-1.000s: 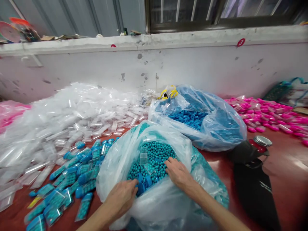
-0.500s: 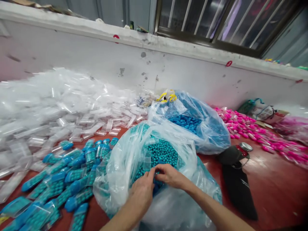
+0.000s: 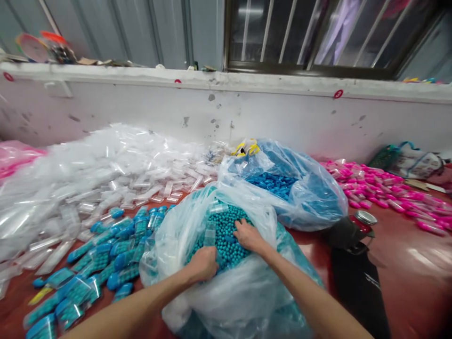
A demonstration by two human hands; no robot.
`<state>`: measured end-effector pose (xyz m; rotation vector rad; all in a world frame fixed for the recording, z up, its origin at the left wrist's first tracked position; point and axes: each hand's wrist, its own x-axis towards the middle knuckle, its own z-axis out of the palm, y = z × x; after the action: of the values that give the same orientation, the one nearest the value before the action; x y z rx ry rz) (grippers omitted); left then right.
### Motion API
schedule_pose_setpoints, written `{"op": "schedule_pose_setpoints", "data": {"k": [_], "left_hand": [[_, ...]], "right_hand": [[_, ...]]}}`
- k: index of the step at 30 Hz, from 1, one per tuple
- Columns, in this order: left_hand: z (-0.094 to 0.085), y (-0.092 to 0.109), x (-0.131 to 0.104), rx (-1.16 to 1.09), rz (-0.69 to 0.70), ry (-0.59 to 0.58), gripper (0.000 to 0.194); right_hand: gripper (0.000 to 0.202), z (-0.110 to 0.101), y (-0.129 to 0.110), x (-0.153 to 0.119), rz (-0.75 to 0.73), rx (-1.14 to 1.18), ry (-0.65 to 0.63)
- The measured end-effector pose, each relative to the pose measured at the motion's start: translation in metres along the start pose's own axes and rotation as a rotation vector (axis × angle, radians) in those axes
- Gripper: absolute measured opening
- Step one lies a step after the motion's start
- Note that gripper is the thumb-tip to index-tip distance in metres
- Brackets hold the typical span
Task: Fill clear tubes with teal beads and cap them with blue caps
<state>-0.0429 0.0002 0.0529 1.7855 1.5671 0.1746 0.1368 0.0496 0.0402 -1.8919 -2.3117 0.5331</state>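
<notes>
A clear plastic bag [image 3: 180, 226] stands gaping in front of me, full of small teal beads [image 3: 226, 230]. My left hand [image 3: 205, 263] is closed at the near left rim of the beads; what its fingers hold is hidden. Just above that fist a clear flat tube [image 3: 210, 233] stands out of the beads, and a second clear tube [image 3: 219, 207] lies farther back. My right hand [image 3: 249, 235] reaches into the bag, fingers bent and apart, their tips at the beads. Near them a small blue piece [image 3: 230, 239] lies on the beads.
Teal-filled tubes with blue caps [image 3: 123, 259] lie left, before a heap of clear empty tubes [image 3: 116, 174]. Behind is a bag of blue caps [image 3: 271, 183]. Pink pieces [image 3: 381, 183], a silver-lidded jar [image 3: 365, 219] and a black object [image 3: 356, 292] are right.
My hands were together over the near edge of the beads. They have parted: the left moved left, the right moved up and farther into the bag. The view has tilted up.
</notes>
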Motion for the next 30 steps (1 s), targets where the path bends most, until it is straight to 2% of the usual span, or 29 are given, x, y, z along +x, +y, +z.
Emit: {"op": "schedule_pose_setpoints", "data": {"k": [3,7,10,13,18,22,24,26,30], "left_hand": [[0.011,0.012,0.020,-0.137,-0.099,-0.007,0.020],[0.025,0.015,0.036,-0.329,-0.149,-0.106,0.011],[0.026,0.010,0.034,-0.529,-0.141,-0.163,0.024],[0.018,0.008,0.025,-0.706,-0.116,-0.185,0.038],[0.001,0.005,0.009,-0.955,-0.123,-0.083,0.036],[-0.003,-0.007,0.006,-0.998,-0.126,-0.022,0.032],[-0.002,-0.013,0.007,-1.044,-0.125,-0.059,0.036],[-0.001,-0.018,0.007,-1.096,-0.117,-0.153,0.042],[0.001,-0.025,0.007,-1.146,-0.107,-0.322,0.046]], "right_hand": [[0.024,0.014,0.003,-0.001,-0.019,0.115,-0.009],[0.022,0.016,0.005,-0.002,-0.060,0.274,-0.008],[0.024,0.012,0.007,-0.005,-0.069,0.340,-0.008],[0.024,0.010,0.009,-0.009,-0.068,0.338,0.023],[0.027,-0.001,0.008,-0.019,0.009,0.170,0.102],[0.030,-0.018,-0.014,-0.021,0.085,-0.109,0.186],[0.032,-0.017,-0.029,-0.018,0.086,-0.175,0.129],[0.031,-0.007,-0.039,-0.016,0.077,-0.232,0.054],[0.021,0.013,-0.037,-0.016,0.066,-0.280,0.028]]}}
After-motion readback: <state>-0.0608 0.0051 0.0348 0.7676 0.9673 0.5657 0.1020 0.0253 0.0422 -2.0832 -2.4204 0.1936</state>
